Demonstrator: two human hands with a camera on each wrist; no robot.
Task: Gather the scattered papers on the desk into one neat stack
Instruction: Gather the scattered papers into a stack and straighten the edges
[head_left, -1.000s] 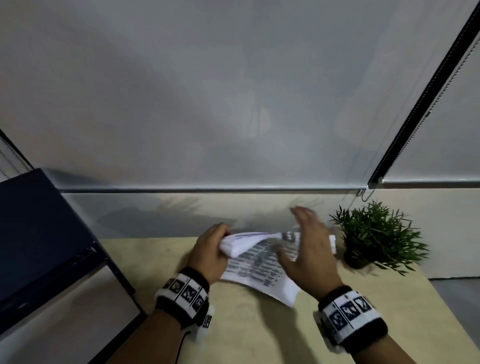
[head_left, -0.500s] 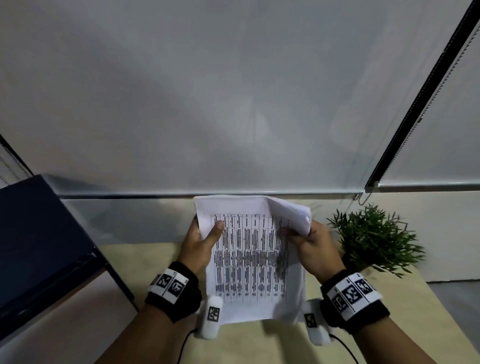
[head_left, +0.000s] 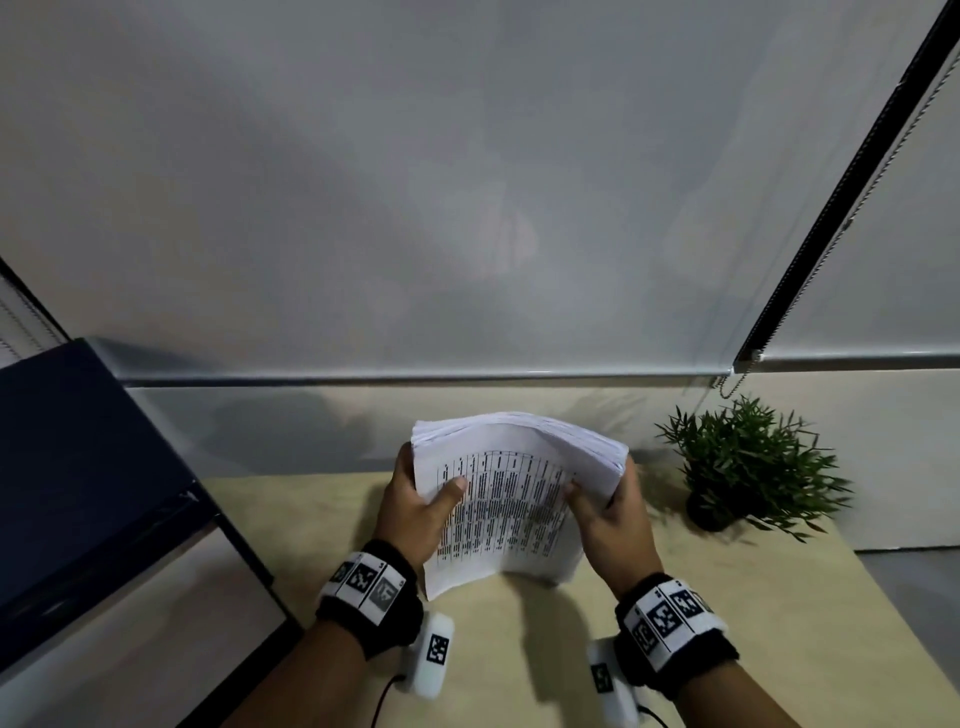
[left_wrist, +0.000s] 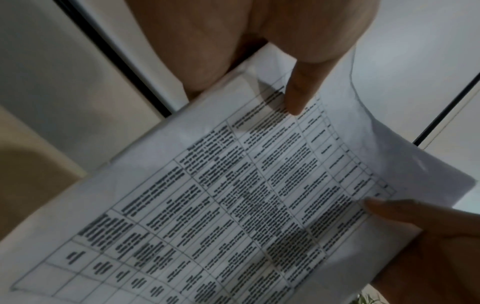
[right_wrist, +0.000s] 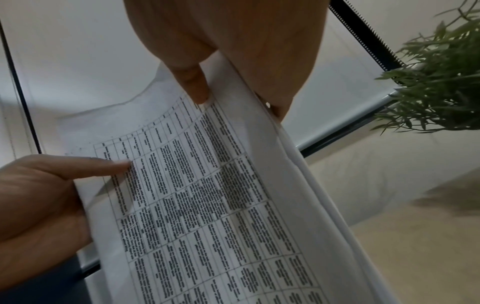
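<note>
A thick stack of white papers (head_left: 511, 499) with a printed table on the top sheet stands tilted on its lower edge on the light wooden desk (head_left: 311, 519). My left hand (head_left: 415, 506) grips the stack's left side, thumb on the top sheet. My right hand (head_left: 610, 512) grips the right side the same way. In the left wrist view the papers (left_wrist: 233, 195) fill the frame, with my left thumb pressed on the print. In the right wrist view the papers (right_wrist: 207, 195) bend under my right thumb, with the fingers behind the sheets.
A small potted green plant (head_left: 748, 467) stands on the desk just right of my right hand. A dark cabinet or shelf (head_left: 88, 467) borders the desk on the left. A grey roller blind (head_left: 467, 208) hangs behind the desk.
The papers went from lying loose on the desk under my hands to being lifted upright in both hands; now the stack is lower and squarer, its bottom edge on the desk.
</note>
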